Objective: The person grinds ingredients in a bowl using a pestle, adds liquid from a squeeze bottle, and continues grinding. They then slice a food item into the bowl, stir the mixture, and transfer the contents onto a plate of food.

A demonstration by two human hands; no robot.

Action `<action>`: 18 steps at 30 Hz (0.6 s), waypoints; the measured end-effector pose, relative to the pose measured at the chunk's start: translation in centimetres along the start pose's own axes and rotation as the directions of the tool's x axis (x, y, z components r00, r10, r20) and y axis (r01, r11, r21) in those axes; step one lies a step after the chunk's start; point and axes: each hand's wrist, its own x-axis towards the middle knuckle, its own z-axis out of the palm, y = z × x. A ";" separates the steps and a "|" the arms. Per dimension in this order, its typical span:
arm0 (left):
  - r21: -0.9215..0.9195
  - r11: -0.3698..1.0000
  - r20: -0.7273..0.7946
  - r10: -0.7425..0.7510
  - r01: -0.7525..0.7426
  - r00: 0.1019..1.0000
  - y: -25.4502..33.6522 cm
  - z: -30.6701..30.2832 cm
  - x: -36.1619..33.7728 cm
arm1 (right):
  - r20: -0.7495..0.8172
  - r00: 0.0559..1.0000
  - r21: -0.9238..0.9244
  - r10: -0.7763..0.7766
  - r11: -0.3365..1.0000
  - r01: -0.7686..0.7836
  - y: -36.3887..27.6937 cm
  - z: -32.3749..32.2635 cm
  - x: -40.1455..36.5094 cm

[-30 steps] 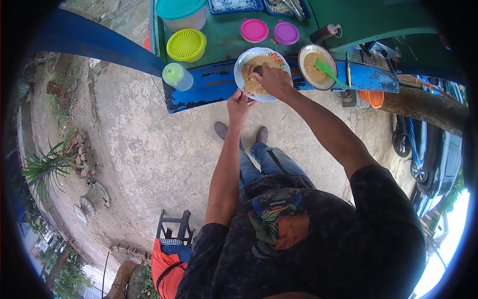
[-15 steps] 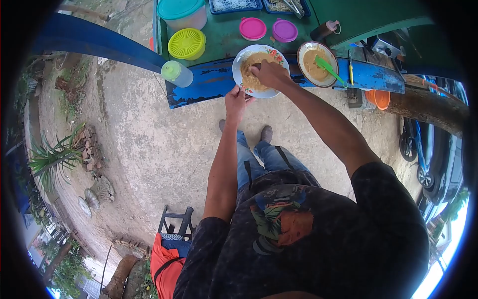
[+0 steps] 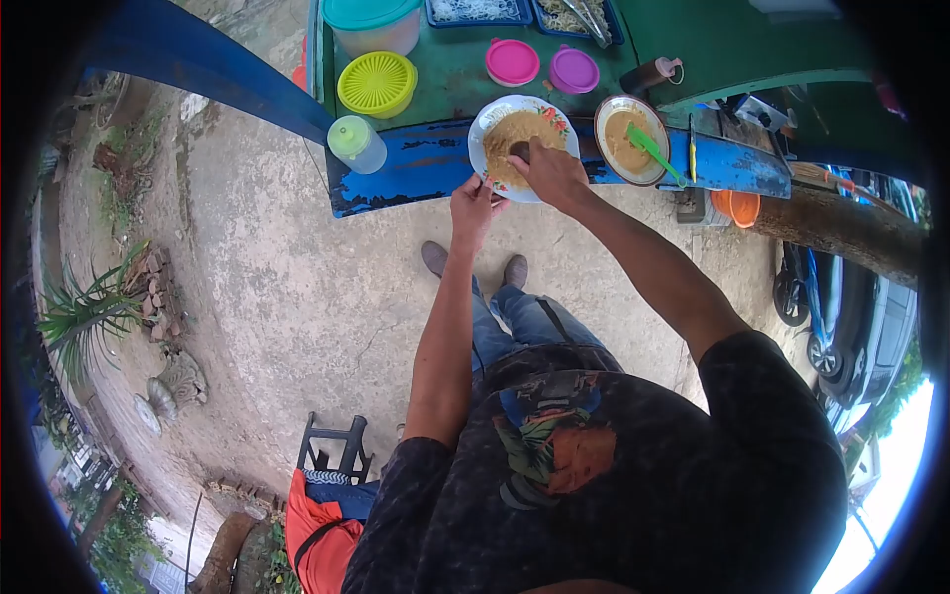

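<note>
Far left, a lime-capped bottle (image 3: 356,144) stands right on the corner of the blue counter (image 3: 416,173), well apart from the action. It looks safe unless the counter gets jolted.

Next comes the left hand (image 3: 475,203), fingers pinching the near rim of the flowered plate (image 3: 485,119). That plate sits at the counter's very front edge, and it looks to reach slightly past it. Here's the worry: the pinch is the only anchor, and if it slips the plate could skate or tip off towards the feet below.

On the plate, the brown paste (image 3: 517,129) is spread wide, close to the rim. The right hand (image 3: 552,173) is closed round a dark tool (image 3: 521,150) and presses it down into the mix. Press too hard near the front rim and the plate may rock up at the back, or the paste could ride over the side.

Further right, a second bowl (image 3: 606,107) of brown sauce sits just beside the plate. Its green spoon (image 3: 653,148) pokes out over the rim. The right forearm passes close by, so a wide swing could clip that handle and flip sauce across the counter.
</note>
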 end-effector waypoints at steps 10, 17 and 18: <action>-0.064 0.997 0.036 0.048 -0.046 0.998 0.1 -0.3 0.2 | 0.024 0.997 -0.066 -0.069 0.995 0.070 -2.0 -1.1 -1.0; -0.065 0.997 0.047 0.036 -0.033 0.998 1.2 -0.4 1.8 | -0.088 0.995 -0.110 -0.049 0.993 0.040 -1.4 -0.3 2.6; -0.061 0.998 0.037 0.038 -0.035 0.999 1.1 -0.4 1.8 | -0.108 0.994 -0.087 -0.022 0.996 0.013 -1.3 -0.4 3.7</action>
